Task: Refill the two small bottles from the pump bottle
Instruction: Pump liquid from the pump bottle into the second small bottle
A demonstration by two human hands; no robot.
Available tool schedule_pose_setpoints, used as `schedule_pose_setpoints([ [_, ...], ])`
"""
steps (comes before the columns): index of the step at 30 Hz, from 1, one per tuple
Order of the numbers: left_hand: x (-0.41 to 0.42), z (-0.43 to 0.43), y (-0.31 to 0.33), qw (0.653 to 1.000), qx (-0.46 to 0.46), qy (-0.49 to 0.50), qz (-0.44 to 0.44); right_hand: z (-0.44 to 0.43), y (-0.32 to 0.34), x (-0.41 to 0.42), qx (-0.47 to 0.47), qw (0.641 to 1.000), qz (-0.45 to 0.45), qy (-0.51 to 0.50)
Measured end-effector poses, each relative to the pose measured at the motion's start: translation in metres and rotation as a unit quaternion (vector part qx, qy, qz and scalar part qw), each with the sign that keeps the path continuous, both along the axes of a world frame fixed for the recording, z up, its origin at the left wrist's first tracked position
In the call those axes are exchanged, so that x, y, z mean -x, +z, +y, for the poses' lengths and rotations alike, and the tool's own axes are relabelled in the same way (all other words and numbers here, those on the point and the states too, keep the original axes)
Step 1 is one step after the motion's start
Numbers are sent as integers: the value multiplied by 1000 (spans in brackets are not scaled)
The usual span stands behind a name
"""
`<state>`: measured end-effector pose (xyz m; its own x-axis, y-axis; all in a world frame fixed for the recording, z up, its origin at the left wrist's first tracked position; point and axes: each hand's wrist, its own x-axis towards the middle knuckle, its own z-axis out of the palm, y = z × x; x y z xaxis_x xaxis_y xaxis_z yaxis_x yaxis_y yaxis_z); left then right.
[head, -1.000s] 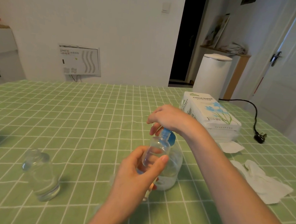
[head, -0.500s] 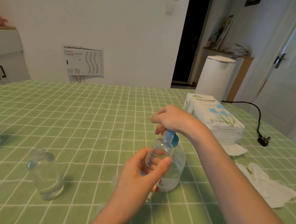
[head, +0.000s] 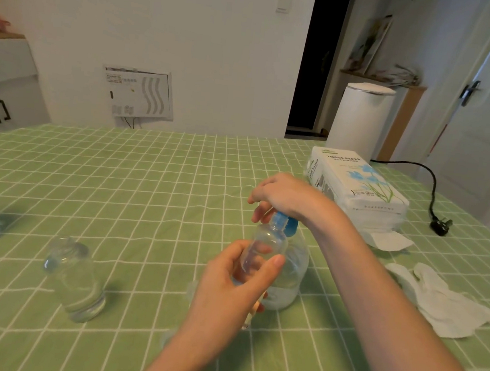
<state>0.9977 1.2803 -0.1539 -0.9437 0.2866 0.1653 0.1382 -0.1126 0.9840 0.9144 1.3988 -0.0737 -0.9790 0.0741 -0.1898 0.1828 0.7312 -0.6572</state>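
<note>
Green checked table point(head: 149, 176) — small bottle point(head: 76, 279), pump bottle point(head: 295, 268), tissue pack point(head: 357, 187).

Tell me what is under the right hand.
The blue pump head of the pump bottle shows under the right hand, with the small bottle raised beside it. The hand covers the pump's top, so whether it presses there is hidden.

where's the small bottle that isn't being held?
Head view, lower left: the small clear round bottle stands upright on the green checked tablecloth, left of the left hand.
</note>
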Motion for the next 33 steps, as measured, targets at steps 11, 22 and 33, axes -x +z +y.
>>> schedule_pose_setpoints([
  [11,1,-1,3,1000,3,-1,10,2,6,3,-9,999,44,-6],
  [22,1,0,-1,1000,-10,5,1,0,-1,1,-8,1000,13,6],
  [33,0,0,4,1000,1,2,10,2,9,2,-34,999,29,3],
])
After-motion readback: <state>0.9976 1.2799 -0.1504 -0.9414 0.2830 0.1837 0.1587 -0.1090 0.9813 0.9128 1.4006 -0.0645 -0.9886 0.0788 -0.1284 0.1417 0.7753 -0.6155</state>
